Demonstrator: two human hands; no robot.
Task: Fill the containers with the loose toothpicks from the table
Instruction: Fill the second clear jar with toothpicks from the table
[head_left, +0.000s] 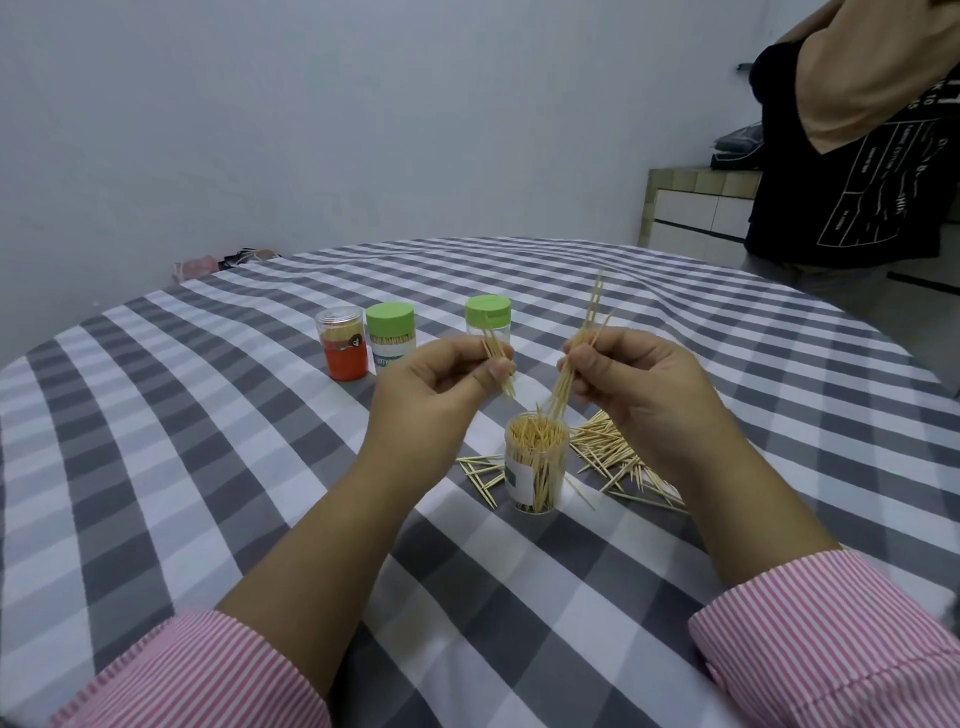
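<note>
Pale walls and a grey-and-white checked cloth frame the scene as a person in pink-striped sleeves sorts toothpicks at a round worktop. The right hand holds a bundle of toothpicks in a closed grip between thumb and curled fingers, the sticks nearly upright and leaning slightly right at the top, their lower tips hanging just above the mouth of the open jar. The left hand pinches a smaller bunch between thumb and forefinger, tilted the opposite way, its points aimed down toward the same jar. That jar stands directly below and between the two hands, already packed close to the rim, so the right hand's bundle looks the nearer to dropping straight in. Both forearms reach forward with wrists raised clear of the cloth. Loose toothpicks lie scattered to the jar's right, with a smaller scatter at its left. Beyond the hands stand a red jar, a green-lidded jar and a second green-lidded one. Another person stands at the far right.
</note>
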